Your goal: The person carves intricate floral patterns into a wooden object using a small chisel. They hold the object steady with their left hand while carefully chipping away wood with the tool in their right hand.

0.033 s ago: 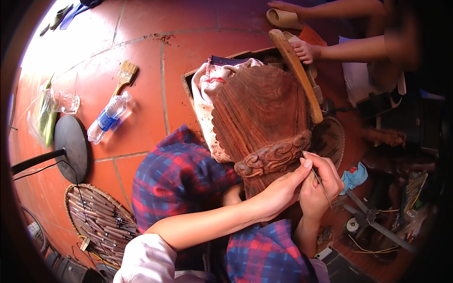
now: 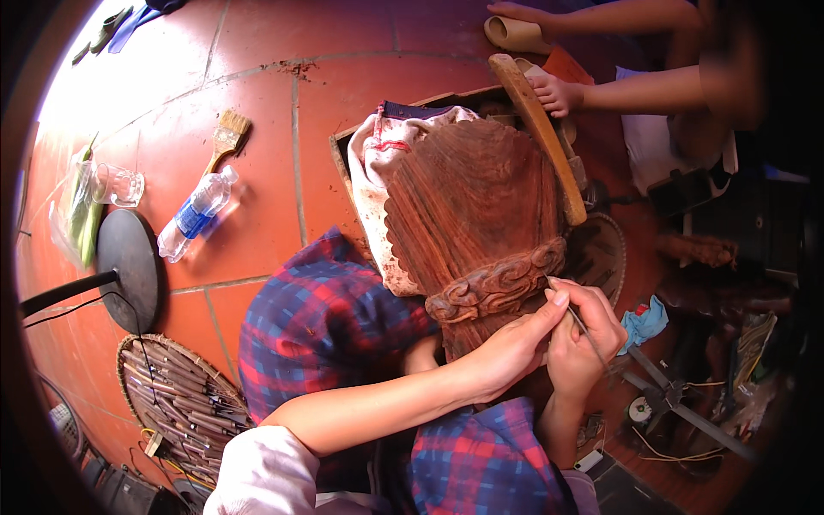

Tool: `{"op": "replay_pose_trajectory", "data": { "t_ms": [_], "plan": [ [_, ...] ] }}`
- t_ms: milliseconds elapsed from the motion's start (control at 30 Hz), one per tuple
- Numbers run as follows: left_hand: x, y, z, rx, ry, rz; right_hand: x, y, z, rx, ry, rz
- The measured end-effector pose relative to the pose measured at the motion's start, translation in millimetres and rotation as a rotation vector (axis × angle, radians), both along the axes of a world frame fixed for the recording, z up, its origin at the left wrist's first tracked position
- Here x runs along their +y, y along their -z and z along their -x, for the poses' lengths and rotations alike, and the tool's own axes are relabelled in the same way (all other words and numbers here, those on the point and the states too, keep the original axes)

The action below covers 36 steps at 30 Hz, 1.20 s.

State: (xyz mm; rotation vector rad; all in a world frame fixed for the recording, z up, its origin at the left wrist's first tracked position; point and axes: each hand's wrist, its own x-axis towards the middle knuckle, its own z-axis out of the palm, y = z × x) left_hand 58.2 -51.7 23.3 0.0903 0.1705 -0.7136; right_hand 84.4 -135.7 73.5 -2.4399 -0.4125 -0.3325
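A dark reddish-brown wooden piece point(image 2: 481, 184) with flowing grain lies before me, one side edge scalloped. Across its near part runs a raised carved band of scrolls point(image 2: 498, 283). My right hand point(image 2: 588, 330) is closed around a thin metal carving tool point(image 2: 590, 339), its tip at the band's right end. Against the shaft near that tip presses the thumb of my left hand point(image 2: 515, 352), meeting the right fingertips. The other left fingers are mostly hidden. A stained white cloth point(image 2: 369, 206) lies under the wood's left side.
Left on the tiles are a brush point(image 2: 227, 137), plastic bottle point(image 2: 197, 215), glass mug point(image 2: 118, 186), round black stand base point(image 2: 130, 270) and a basket of handled tools point(image 2: 184, 403). A pale wooden bar point(image 2: 541, 137) lies beyond the wood, near another person's foot point(image 2: 556, 93). A blue cloth point(image 2: 644, 324) lies right.
The back end of the carving tool has swung slightly and is blurred now. Both hands and the wood stay nearly in place.
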Motion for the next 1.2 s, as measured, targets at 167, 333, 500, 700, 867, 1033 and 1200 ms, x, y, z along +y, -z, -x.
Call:
{"op": "replay_pose_trajectory", "data": {
  "t_ms": [167, 333, 500, 700, 867, 1033, 1200],
  "plan": [
    [-4.4, 2.2, -6.9, -0.05, 0.036, -0.045, 4.6, -3.4, -2.8, -0.009, 0.086, 0.014],
    [5.8, -0.3, 2.6, -0.035, -0.003, 0.001, 3.4, -2.8, 1.5, 0.028, 0.03, -0.026],
    [6.6, -6.9, 5.0, 0.004, -0.008, -0.007, 3.6, 4.8, 4.3, -0.074, 0.013, 0.039],
    [-2.1, 4.3, -8.3, -0.092, 0.026, 0.07, -1.3, 3.4, -1.9, -0.045, 0.085, -0.014],
    [4.6, 10.8, 9.2, -0.042, -0.006, 0.122, 1.7, -2.3, 3.4, 0.07, -0.023, -0.065],
    [4.3, -2.8, 3.5, 0.017, 0.036, 0.002, -2.2, 8.8, 3.3, -0.085, 0.025, 0.013],
    [-4.1, 7.8, -7.9, -0.077, 0.021, 0.101, -0.9, -2.9, -2.9, 0.006, 0.062, -0.03]
  ]
}}
